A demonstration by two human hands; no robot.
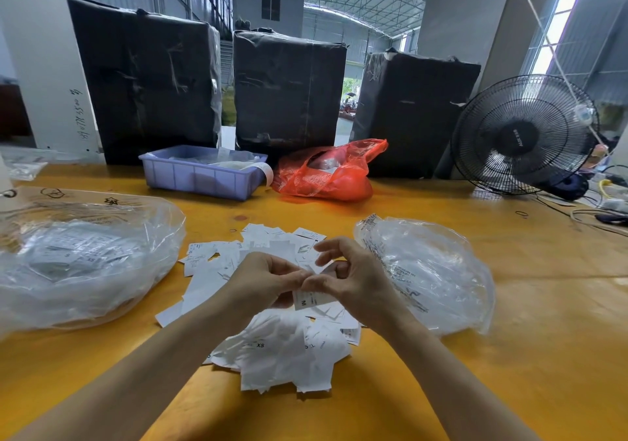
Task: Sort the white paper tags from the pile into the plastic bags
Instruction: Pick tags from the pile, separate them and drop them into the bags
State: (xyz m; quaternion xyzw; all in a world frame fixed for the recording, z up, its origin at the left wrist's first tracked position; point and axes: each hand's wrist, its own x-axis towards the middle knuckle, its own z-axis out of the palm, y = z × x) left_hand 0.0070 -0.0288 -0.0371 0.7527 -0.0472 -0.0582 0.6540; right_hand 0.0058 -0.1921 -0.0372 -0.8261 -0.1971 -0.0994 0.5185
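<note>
Both hands meeting right over the middle of the pile [272,311] of white tags; left hand [268,279] curled, thumb and fingers pinching the upper edge of one tag [311,299]; right hand [346,277] pinching the same tag from the other side, thumb down on it, other fingers arched loosely above; looks like an "M" printed on it, so probably mid size-check.

Tag hanging just below the fingertips, long axis running roughly left-to-right between the two hands, tilted up a bit toward the right; rest of the pile spread on the desk [509,355] directly under and in front of both wrists.

The bit that matters next, best guess: two clear plastic bags flanking the hands; bigger, fuller one [85,260] off to the left, well apart from the left hand; smaller, emptier one [428,270] just beside the right hand, nearly touching the wrist; so right hand way closer to a bag than left; can't tell which bag takes M; printing on tags inside the left bag mostly too blurry through the plastic.
</note>
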